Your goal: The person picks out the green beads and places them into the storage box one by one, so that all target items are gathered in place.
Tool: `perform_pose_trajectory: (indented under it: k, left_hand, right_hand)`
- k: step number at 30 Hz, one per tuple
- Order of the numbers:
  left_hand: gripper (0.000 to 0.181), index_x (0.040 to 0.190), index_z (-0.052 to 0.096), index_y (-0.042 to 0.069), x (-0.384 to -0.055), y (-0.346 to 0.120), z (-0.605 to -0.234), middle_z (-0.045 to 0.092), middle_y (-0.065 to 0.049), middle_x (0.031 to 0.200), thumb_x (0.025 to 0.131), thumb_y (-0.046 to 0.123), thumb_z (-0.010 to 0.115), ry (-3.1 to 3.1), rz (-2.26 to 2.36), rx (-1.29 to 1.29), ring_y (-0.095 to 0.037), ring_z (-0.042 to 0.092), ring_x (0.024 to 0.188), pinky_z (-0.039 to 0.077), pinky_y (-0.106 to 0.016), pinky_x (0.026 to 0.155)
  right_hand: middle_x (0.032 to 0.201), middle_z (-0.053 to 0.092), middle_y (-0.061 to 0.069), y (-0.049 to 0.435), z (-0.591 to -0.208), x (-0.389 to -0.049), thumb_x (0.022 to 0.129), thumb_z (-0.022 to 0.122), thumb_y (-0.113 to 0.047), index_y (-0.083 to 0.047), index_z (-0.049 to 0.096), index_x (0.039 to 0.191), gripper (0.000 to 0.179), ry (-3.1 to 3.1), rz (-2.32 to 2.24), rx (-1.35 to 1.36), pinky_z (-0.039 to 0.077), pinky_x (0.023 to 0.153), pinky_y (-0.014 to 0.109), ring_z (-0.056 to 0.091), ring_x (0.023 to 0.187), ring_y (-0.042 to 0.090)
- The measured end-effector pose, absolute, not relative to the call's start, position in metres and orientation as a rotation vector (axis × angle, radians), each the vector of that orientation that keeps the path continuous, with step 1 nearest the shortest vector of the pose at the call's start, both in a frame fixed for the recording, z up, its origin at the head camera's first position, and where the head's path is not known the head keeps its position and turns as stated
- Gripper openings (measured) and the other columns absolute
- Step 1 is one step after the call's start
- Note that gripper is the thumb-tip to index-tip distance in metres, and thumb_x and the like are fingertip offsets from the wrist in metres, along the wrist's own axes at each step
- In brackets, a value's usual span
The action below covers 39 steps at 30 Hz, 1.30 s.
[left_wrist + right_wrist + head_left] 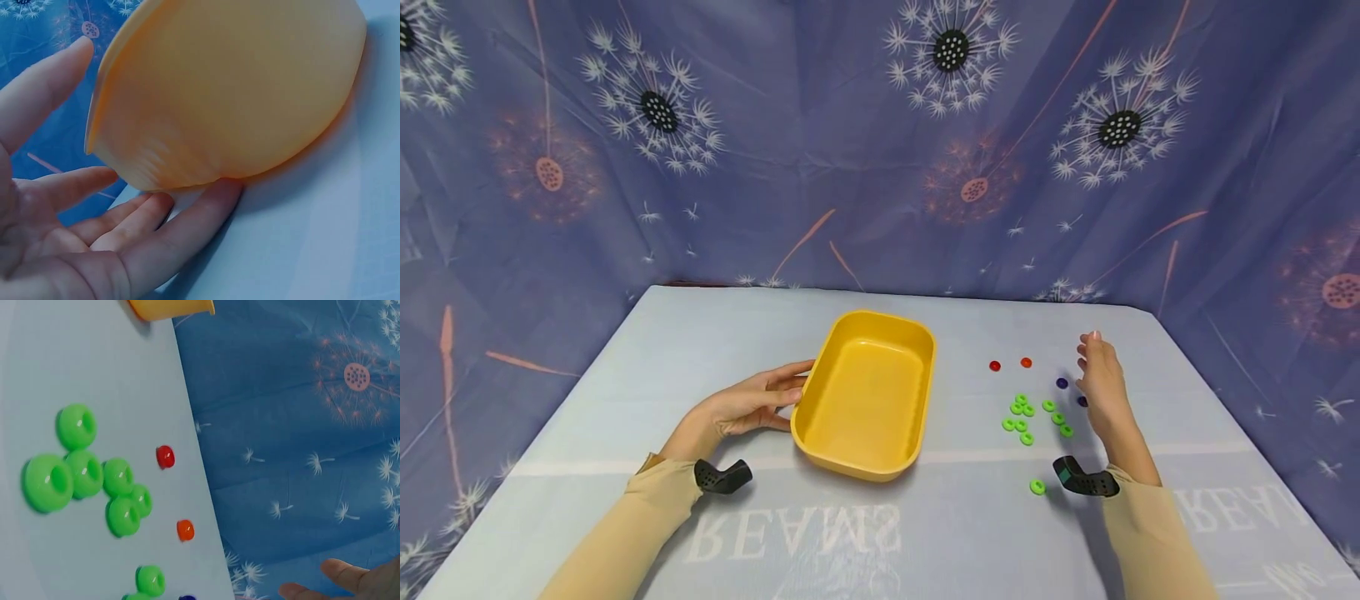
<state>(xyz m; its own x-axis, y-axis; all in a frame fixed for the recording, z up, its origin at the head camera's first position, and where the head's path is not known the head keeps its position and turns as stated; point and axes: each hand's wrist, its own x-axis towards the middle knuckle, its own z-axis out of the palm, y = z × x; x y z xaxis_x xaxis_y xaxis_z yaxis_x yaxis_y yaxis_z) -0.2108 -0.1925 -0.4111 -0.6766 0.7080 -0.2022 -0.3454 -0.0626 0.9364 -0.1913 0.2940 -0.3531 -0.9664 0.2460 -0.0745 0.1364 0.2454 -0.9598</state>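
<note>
Left grip (748, 406) is relaxed, just touching the yellow tray (867, 400) right beside it on its right, long axis running near-to-far. Right grip (1103, 379)'s loose, holding nothing, and it's the one nearer the green rings (122, 517) off to its left.

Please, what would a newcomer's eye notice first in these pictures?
Probably the bright yellow tray near the middle of the table, with the left hand touching its left side. Next come the green rings scattered between the tray and the right hand. The dandelion-patterned cloth behind the table also draws the eye.
</note>
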Motion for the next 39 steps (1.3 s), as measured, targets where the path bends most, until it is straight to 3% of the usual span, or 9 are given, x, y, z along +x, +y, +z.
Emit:
perform_pose_trajectory:
  k: [10, 14, 16, 18, 21, 24, 27, 39]
  left_hand:
    - [0.079, 0.159, 0.007, 0.005, -0.21, -0.193, -0.414, 0.018, -0.029, 0.16, 0.1, 0.013, 0.058, 1.559, 1.785, 0.422, -0.021, 0.054, 0.125, 0.051, -0.052, 0.1]
    - [0.078, 0.159, 0.005, 0.004, -0.21, -0.194, -0.413, 0.014, -0.03, 0.16, 0.101, 0.015, 0.056, 1.569, 1.777, 0.447, -0.017, 0.055, 0.124, 0.051, -0.05, 0.1]
    - [0.078, 0.159, 0.004, 0.003, -0.209, -0.196, -0.413, 0.011, -0.03, 0.16, 0.102, 0.016, 0.055, 1.573, 1.771, 0.455, -0.015, 0.054, 0.125, 0.051, -0.049, 0.101]
    - [0.078, 0.158, 0.002, 0.003, -0.209, -0.198, -0.413, 0.008, -0.031, 0.161, 0.102, 0.016, 0.054, 1.572, 1.765, 0.472, -0.013, 0.054, 0.124, 0.051, -0.048, 0.101]
    - [0.078, 0.158, 0.0, 0.002, -0.209, -0.197, -0.412, 0.005, -0.031, 0.161, 0.103, 0.017, 0.053, 1.57, 1.758, 0.486, -0.009, 0.054, 0.124, 0.05, -0.047, 0.101]
    - [0.078, 0.158, 0.0, 0.002, -0.211, -0.191, -0.413, 0.005, -0.031, 0.161, 0.103, 0.018, 0.053, 1.561, 1.756, 0.497, -0.008, 0.054, 0.124, 0.05, -0.047, 0.102]
    - [0.077, 0.158, 0.0, 0.002, -0.21, -0.193, -0.413, 0.005, -0.031, 0.161, 0.103, 0.017, 0.052, 1.563, 1.762, 0.495, -0.008, 0.054, 0.124, 0.05, -0.047, 0.102]
    - [0.075, 0.159, 0.002, 0.003, -0.209, -0.193, -0.414, 0.006, -0.029, 0.162, 0.103, 0.015, 0.052, 1.546, 1.77, 0.493, -0.011, 0.053, 0.127, 0.049, -0.049, 0.103]
  right_hand:
    - [0.158, 0.011, 0.035, 0.309, -0.367, -0.184, 0.106, 0.017, -0.048, 0.009, 0.01, 0.154, 0.075, -2.467, 1.826, -0.383, 0.019, 0.119, 0.059, 0.016, 0.146, 0.048]
    - [0.157, 0.019, 0.034, 0.312, -0.372, -0.184, 0.105, 0.021, -0.05, 0.009, 0.014, 0.153, 0.076, -2.453, 1.822, -0.409, 0.027, 0.118, 0.054, 0.025, 0.144, 0.045]
    - [0.154, 0.025, 0.033, 0.313, -0.375, -0.184, 0.106, 0.024, -0.049, 0.009, 0.019, 0.152, 0.074, -2.448, 1.814, -0.423, 0.035, 0.116, 0.046, 0.034, 0.141, 0.042]
    - [0.149, 0.033, 0.032, 0.314, -0.377, -0.184, 0.106, 0.028, -0.046, 0.01, 0.025, 0.149, 0.071, -2.447, 1.8, -0.425, 0.045, 0.109, 0.035, 0.049, 0.131, 0.033]
    - [0.13, 0.052, 0.023, 0.319, -0.381, -0.182, 0.107, 0.039, -0.034, 0.014, 0.035, 0.142, 0.06, -2.413, 1.803, -0.413, 0.054, 0.092, 0.022, 0.065, 0.105, 0.015]
    - [0.104, 0.062, 0.007, 0.329, -0.385, -0.177, 0.104, 0.05, -0.022, 0.017, 0.044, 0.133, 0.049, -2.406, 1.783, -0.397, 0.057, 0.08, 0.018, 0.066, 0.083, 0.003]
    - [0.089, 0.065, -0.003, 0.331, -0.388, -0.176, 0.101, 0.056, -0.016, 0.018, 0.05, 0.126, 0.043, -2.456, 1.747, -0.384, 0.058, 0.074, 0.019, 0.065, 0.075, 0.004]
    - [0.081, 0.066, -0.004, 0.344, -0.394, -0.168, 0.081, 0.083, -0.03, 0.007, 0.065, 0.107, 0.048, -2.801, 1.582, -0.573, 0.057, 0.066, 0.022, 0.065, 0.067, 0.008]
